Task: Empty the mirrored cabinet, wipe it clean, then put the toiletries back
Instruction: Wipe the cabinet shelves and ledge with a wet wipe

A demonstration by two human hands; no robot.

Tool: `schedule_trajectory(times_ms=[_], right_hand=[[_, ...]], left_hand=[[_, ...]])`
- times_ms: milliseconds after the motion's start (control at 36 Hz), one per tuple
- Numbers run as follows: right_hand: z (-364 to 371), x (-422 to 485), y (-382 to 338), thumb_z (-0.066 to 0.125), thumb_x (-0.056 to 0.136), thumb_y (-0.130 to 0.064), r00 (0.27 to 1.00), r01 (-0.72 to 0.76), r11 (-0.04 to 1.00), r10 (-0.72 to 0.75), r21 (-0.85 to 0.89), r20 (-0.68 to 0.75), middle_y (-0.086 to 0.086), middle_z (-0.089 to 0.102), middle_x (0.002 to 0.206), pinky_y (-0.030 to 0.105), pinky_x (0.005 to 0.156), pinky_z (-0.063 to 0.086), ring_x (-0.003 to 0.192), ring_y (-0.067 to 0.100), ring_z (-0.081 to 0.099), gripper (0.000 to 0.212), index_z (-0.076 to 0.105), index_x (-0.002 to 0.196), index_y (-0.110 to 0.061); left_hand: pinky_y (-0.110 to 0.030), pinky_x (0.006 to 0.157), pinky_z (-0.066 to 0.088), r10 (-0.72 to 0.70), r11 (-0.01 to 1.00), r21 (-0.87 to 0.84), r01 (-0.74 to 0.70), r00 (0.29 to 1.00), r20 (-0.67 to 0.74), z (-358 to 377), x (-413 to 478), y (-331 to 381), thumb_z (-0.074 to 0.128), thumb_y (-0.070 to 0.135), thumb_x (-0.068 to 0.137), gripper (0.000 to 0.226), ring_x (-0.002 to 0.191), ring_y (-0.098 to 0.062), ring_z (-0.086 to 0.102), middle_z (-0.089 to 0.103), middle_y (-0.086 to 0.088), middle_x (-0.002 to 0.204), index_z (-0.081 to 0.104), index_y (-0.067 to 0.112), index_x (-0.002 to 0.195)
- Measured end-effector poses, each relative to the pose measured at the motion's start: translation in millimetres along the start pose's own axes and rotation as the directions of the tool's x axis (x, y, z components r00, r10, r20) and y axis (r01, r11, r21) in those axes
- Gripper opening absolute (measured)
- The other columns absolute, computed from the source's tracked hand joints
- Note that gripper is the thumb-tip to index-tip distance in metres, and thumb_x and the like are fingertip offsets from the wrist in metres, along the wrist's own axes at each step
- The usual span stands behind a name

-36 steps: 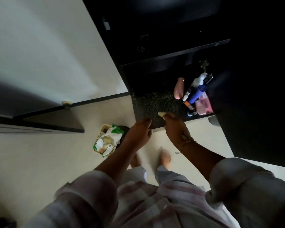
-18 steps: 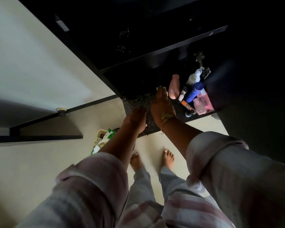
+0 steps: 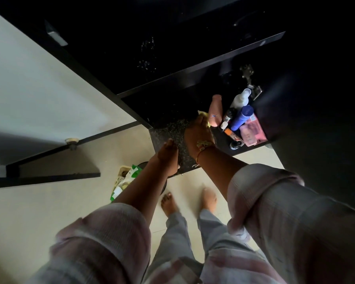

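My right hand lies flat on a yellow cloth, pressing it onto the speckled dark shelf; only the cloth's edges show past my fingers. My left hand rests on the shelf's front edge and holds nothing. Just right of the cloth, toiletries stand crowded together: a peach bottle, a white bottle, a blue bottle, a pink box, an orange tube and a small dark bottle. The cabinet interior above is too dark to make out.
A black door panel juts out at the left. On the pale floor below the shelf stands a bin stuffed with wrappers, beside my bare feet. A metal hinge sits above the bottles.
My right hand has moved with the cloth from the shelf's front edge inward, up beside the peach bottle. My left hand stays on the front edge.
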State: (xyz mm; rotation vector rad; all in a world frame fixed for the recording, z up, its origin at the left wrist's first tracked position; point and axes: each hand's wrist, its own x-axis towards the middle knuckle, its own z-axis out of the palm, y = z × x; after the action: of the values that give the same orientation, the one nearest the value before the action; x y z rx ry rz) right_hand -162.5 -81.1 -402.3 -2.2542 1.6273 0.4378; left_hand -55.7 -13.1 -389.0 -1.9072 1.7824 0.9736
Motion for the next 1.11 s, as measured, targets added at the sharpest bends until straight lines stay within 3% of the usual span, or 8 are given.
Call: schedule_trajectory(times_ms=[222,389,500,583,750,833,972,1111], right_hand=[[-8,0,0,0.034,0.094,0.002,0.999,-0.016,0.998,0.014,-0.063,-0.038,0.045,0.027,0.139,0.05,0.096,0.047,0.129,0.053,0.035,0.05,0.02,0.137,0.024],[-3,-6,-1,0.045,0.089,-0.002,0.999,-0.034,0.998,0.032,-0.057,-0.028,0.034,0.048,0.123,0.041,0.077,0.055,0.111,0.041,0.052,0.037,0.052,0.124,0.01],[-3,-20,2,0.048,0.087,-0.003,0.999,-0.009,0.998,0.007,-0.056,-0.041,0.029,0.052,0.121,0.041,0.081,0.053,0.11,0.04,0.053,0.036,0.056,0.122,0.005],[4,-31,7,0.039,0.086,-0.001,0.997,-0.033,0.999,0.033,0.004,-0.065,0.03,0.05,0.12,0.042,0.077,0.054,0.106,0.04,0.053,0.037,0.056,0.118,0.008],[23,-51,14,0.034,0.077,-0.001,0.977,-0.146,0.988,0.153,0.054,-0.149,0.019,0.061,0.09,0.033,0.052,0.051,0.074,0.032,0.06,0.036,0.068,0.089,0.002],[30,-58,16,0.042,0.073,-0.004,0.967,-0.186,0.982,0.189,0.036,-0.171,0.016,0.062,0.086,0.034,0.055,0.051,0.073,0.032,0.06,0.03,0.069,0.086,-0.002],[34,-57,18,0.023,0.081,-0.001,0.96,-0.203,0.973,0.221,0.113,-0.174,0.018,0.061,0.095,0.039,0.061,0.054,0.083,0.035,0.061,0.047,0.063,0.104,0.005],[23,-44,17,0.024,0.079,0.001,0.961,-0.229,0.972,0.234,0.05,-0.147,0.017,0.061,0.086,0.034,0.051,0.052,0.073,0.032,0.062,0.045,0.067,0.093,0.004]], left_hand=[[-0.039,0.117,0.027,0.004,0.999,0.048,-0.005,1.0,0.016,-4,-1,0,0.067,0.028,0.089,0.091,0.146,-0.034,0.018,0.002,-0.019,0.16,0.007,0.0,0.152],[-0.038,0.116,0.029,0.004,0.998,0.058,-0.006,1.0,0.027,-6,0,1,0.067,0.029,0.089,0.092,0.146,-0.034,0.019,0.004,-0.019,0.16,0.007,-0.001,0.152],[-0.039,0.118,0.025,0.002,0.998,0.057,-0.004,0.999,0.038,-8,0,0,0.065,0.03,0.09,0.09,0.147,-0.033,0.013,-0.001,-0.019,0.16,0.007,-0.001,0.152],[-0.039,0.118,0.024,0.011,0.998,0.057,-0.013,0.999,0.036,-8,-1,-1,0.064,0.03,0.091,0.089,0.147,-0.033,0.012,-0.001,-0.019,0.16,0.007,-0.001,0.152],[-0.039,0.118,0.024,0.015,0.999,0.043,-0.016,0.999,0.03,-9,-3,-1,0.065,0.028,0.09,0.089,0.147,-0.033,0.014,-0.001,-0.016,0.161,0.008,0.003,0.153],[-0.039,0.118,0.024,0.021,0.999,0.042,-0.022,1.0,0.019,-10,-2,0,0.067,0.028,0.088,0.09,0.146,-0.032,0.017,0.002,-0.015,0.161,0.01,0.004,0.153],[-0.039,0.117,0.025,0.029,0.997,0.066,-0.031,0.999,0.037,-11,-1,-1,0.067,0.031,0.088,0.087,0.146,-0.033,0.019,0.004,-0.016,0.161,0.014,0.004,0.152],[-0.037,0.115,0.026,0.03,0.995,0.096,-0.033,0.999,0.038,-12,0,-1,0.066,0.034,0.089,0.088,0.145,-0.034,0.02,0.003,-0.017,0.16,0.014,0.003,0.152]])
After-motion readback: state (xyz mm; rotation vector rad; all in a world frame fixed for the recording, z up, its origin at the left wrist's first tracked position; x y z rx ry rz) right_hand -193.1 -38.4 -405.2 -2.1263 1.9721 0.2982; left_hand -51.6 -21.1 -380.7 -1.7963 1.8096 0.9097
